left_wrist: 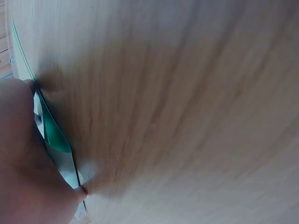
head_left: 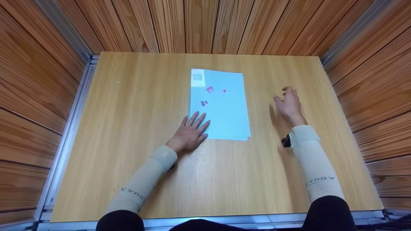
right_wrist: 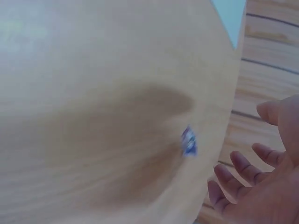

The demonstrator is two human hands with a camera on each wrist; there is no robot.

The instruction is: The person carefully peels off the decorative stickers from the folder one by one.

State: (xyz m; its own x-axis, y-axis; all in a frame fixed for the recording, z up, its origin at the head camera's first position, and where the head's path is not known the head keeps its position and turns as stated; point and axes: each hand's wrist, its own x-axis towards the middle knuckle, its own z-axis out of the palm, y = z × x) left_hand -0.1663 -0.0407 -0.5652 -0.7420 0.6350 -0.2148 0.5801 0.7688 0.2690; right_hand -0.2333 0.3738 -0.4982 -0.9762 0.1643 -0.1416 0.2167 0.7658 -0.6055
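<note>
A light blue folder or stack of sheets (head_left: 226, 112) lies on the wooden table, its lower edges slightly offset. On it are a pink flower sticker (head_left: 210, 89), a small pink heart sticker (head_left: 224, 91) and a purple sticker (head_left: 204, 103). My left hand (head_left: 189, 133) rests with spread fingers on its lower left corner. To the right, above the table, my right hand (head_left: 289, 102) is held with loosely bent fingers and nothing visible in them. The right wrist view shows a small blue and white piece (right_wrist: 189, 141) near that hand; whether it lies on the table or falls, I cannot tell.
A pale square label (head_left: 197, 78) sits at the folder's upper left corner. Tiny white specks (head_left: 118, 82) dot the far left of the table (head_left: 138, 96). Wooden plank walls (head_left: 199, 25) and a metal frame (head_left: 69, 128) border the table.
</note>
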